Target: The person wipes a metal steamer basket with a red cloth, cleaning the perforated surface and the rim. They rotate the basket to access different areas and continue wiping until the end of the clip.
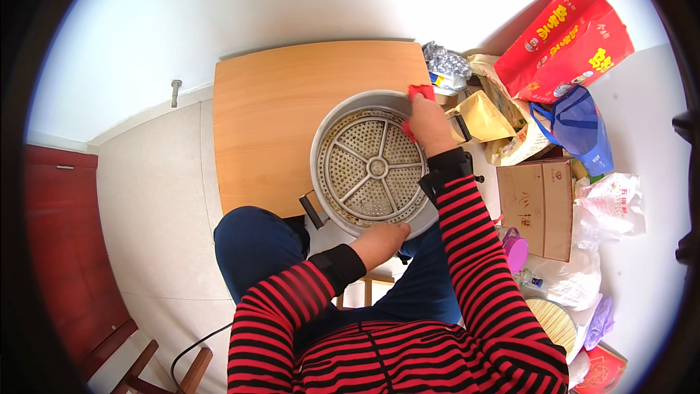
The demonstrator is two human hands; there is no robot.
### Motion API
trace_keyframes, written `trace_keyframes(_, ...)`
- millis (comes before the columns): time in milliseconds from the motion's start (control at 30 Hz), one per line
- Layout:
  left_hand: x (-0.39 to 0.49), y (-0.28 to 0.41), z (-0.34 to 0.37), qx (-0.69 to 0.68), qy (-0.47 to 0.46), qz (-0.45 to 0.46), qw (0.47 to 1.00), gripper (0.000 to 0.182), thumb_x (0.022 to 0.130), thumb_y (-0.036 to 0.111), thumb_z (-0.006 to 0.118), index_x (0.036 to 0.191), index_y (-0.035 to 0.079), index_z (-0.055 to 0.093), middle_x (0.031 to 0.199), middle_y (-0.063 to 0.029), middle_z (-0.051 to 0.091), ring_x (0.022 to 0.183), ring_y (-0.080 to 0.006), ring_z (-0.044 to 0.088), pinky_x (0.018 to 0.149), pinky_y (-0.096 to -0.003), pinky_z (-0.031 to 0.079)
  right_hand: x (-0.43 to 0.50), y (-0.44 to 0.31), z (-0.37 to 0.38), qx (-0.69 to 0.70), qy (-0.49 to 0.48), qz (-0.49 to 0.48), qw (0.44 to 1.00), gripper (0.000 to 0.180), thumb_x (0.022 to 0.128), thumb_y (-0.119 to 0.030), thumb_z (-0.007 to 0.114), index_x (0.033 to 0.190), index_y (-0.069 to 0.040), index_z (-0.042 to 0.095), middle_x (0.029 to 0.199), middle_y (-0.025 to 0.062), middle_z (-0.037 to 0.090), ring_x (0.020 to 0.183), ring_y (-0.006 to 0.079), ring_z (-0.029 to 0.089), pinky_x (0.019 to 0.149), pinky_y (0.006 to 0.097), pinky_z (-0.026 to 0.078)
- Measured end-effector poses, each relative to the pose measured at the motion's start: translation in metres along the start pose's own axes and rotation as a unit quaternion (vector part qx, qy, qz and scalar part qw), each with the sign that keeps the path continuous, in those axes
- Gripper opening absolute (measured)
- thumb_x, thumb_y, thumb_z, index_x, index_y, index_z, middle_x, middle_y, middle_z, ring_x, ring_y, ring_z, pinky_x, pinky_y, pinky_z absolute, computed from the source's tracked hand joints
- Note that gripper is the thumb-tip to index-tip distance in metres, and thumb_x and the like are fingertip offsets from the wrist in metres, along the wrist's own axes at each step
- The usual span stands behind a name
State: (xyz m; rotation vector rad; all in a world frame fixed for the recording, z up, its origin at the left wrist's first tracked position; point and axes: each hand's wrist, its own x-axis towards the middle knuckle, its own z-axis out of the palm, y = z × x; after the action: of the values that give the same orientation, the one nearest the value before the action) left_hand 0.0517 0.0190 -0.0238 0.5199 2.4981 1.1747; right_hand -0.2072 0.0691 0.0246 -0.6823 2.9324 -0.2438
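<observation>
A round metal steamer pot (pixel 411 102) with a perforated, spoked bottom (pixel 377 166) sits partly over the front right edge of the wooden table (pixel 268 120) and partly above my lap. Brownish stains ring its inner base. My left hand (pixel 381 243) grips the near rim, thumb over the edge; its other fingers are hidden beneath. At the far right rim, my right hand (pixel 432 125) holds a red cloth (pixel 421 91) against the wall of the pot. One dark side handle (pixel 311 212) points to the lower left, the other handle (pixel 460 127) sticks out past my right hand.
On the right stand a red paper bag (pixel 569 38), a blue bag (pixel 582 128), a cardboard box (pixel 536 208), a purple-lidded container (pixel 515 251) and plastic bags (pixel 610 202). A wooden stool (pixel 191 366) and a black cable (pixel 186 353) are at lower left. White wall (pixel 306 0) backs the table.
</observation>
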Motion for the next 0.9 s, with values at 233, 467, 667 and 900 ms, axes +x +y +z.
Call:
trace_keyframes(233, 0.002, -0.006, 0.012, 0.002, 0.0, -0.005, 1.0, 0.013, 0.094, 0.009, 0.048, 0.101, 0.0, 0.055, 0.082, -0.0223, 0.068, 0.082, -0.0428, 0.068, 0.069, -0.0511, 0.054, -0.016, -0.09, 0.029, 0.096, 0.002, -0.293, 0.951, 0.024, 0.091, -0.006, 0.054, 0.115, -0.003, 0.052, 0.094, 0.0217, 0.067, 0.082, 0.0398, 0.069, 0.068, 0.0481, 0.057)
trace_keyframes(467, 0.005, -0.021, 0.036, 0.007, 0.193, 0.134, 0.972, 0.018, 0.093, 0.012, 0.051, 0.102, 0.002, 0.064, 0.085, -0.0208, 0.069, 0.083, -0.0391, 0.07, 0.07, -0.0476, 0.056, -0.091, -0.128, 0.02, 0.107, -0.177, -0.422, 0.883, 0.036, 0.089, -0.004, 0.056, 0.125, -0.01, 0.055, 0.093, 0.0168, 0.063, 0.079, 0.0383, 0.067, 0.069, 0.0456, 0.055)
trace_keyframes(667, 0.004, -0.009, 0.005, 0.04, -0.055, 0.018, 0.998, 0.018, 0.092, 0.008, 0.051, 0.106, 0.0, 0.059, 0.102, -0.0225, 0.068, 0.091, -0.0413, 0.068, 0.074, -0.0479, 0.056, -0.099, -0.08, -0.025, 0.204, -0.209, -0.31, 0.905, 0.039, 0.088, -0.003, 0.054, 0.126, -0.009, 0.059, 0.098, 0.0222, 0.068, 0.091, 0.041, 0.068, 0.078, 0.0484, 0.053)
trace_keyframes(900, -0.007, 0.013, -0.052, 0.111, 0.012, 0.046, 0.993, 0.06, 0.079, 0.011, 0.076, 0.133, 0.002, 0.052, 0.136, -0.0235, 0.055, 0.131, -0.0408, 0.048, 0.11, -0.0458, 0.04, -0.125, 0.041, -0.091, 0.172, 0.016, -0.087, 0.981, 0.051, 0.084, -0.002, 0.051, 0.135, -0.007, 0.053, 0.107, 0.0272, 0.066, 0.101, 0.0451, 0.064, 0.087, 0.0485, 0.051)
